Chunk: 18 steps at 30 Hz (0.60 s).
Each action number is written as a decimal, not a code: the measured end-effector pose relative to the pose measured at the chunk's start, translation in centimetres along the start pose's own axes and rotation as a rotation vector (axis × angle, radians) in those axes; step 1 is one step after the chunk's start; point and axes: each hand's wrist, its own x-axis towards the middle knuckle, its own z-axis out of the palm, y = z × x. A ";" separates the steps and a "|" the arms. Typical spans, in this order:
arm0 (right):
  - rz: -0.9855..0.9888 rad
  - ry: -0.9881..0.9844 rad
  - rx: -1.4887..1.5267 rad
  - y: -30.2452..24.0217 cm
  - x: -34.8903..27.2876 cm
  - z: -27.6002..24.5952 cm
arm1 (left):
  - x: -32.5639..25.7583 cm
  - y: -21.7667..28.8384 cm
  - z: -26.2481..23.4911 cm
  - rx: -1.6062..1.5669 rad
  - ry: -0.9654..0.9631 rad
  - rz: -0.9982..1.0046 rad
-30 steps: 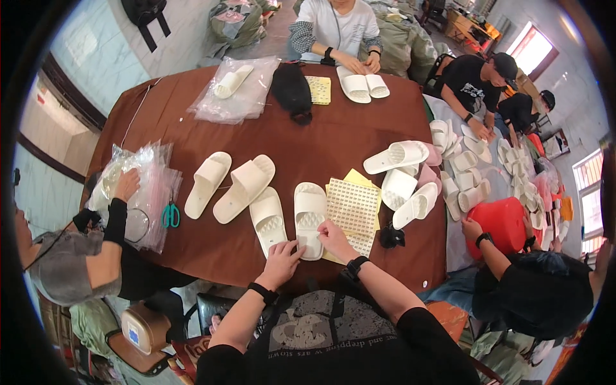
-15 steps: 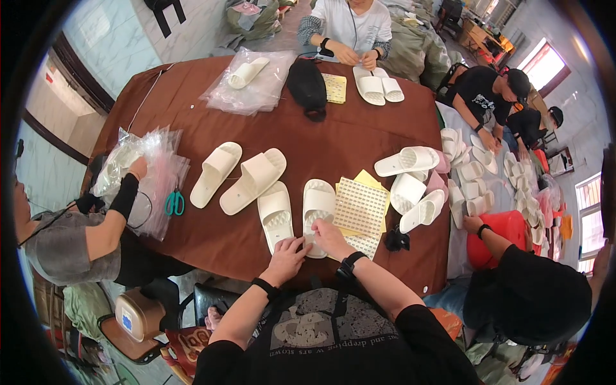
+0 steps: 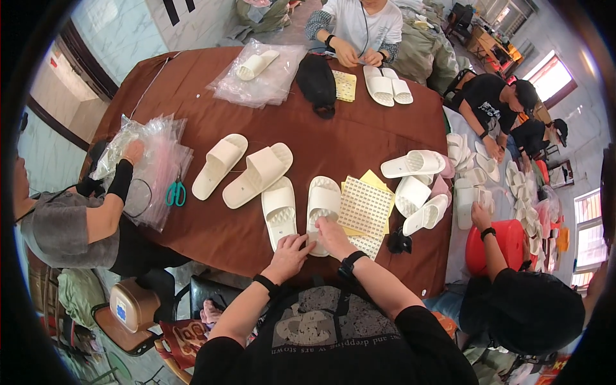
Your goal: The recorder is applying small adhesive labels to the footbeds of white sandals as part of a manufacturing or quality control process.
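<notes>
Two cream slippers lie side by side near the front edge of the brown table (image 3: 359,135). My left hand (image 3: 290,251) rests on the heel end of the left slipper (image 3: 279,212). My right hand (image 3: 332,236) presses its fingers on the heel of the right slipper (image 3: 323,200). Just right of them lies a yellow sheet of small stickers (image 3: 364,206). Another cream pair (image 3: 244,168) lies further left.
Green scissors (image 3: 175,192) and clear plastic bags (image 3: 151,163) lie at the left, where a person works. More slippers (image 3: 417,183) pile at the right beside a red bucket (image 3: 491,247). Other people sit at the far and right sides. A black cap (image 3: 317,80) lies far.
The view shifted slightly. My hands stay at the heels of the two near slippers, the right hand moving a little onto the right slipper's heel.
</notes>
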 end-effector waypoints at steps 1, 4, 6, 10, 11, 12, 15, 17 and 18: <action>0.001 0.012 0.009 0.2 0.0 0.1 | 0.1 0.0 0.0 -0.007 0.003 0.000; 0.015 0.050 0.062 0.7 0.0 0.3 | 0.1 0.1 -0.1 -0.004 0.000 -0.001; 0.043 0.028 0.100 1.2 -0.2 0.0 | 0.0 0.0 0.0 -0.003 0.008 -0.004; 0.076 0.067 0.215 2.0 -0.3 -0.1 | 0.4 0.2 -0.2 -0.004 0.057 0.010; 0.076 0.068 0.214 2.0 -0.3 -0.1 | 0.5 0.1 -0.2 -0.004 0.057 0.011; 0.069 0.067 0.189 2.0 -0.4 -0.1 | 0.7 0.1 -0.1 -0.019 0.071 0.001; 0.056 0.061 0.148 1.6 -0.5 -0.4 | 1.6 0.3 -0.1 -0.005 0.083 -0.010; 0.039 0.062 0.129 1.4 -0.4 -0.5 | 2.1 0.4 -0.2 0.031 0.091 -0.011; 0.037 0.044 0.116 1.3 -0.4 -0.6 | 2.2 0.3 0.0 0.062 0.090 -0.014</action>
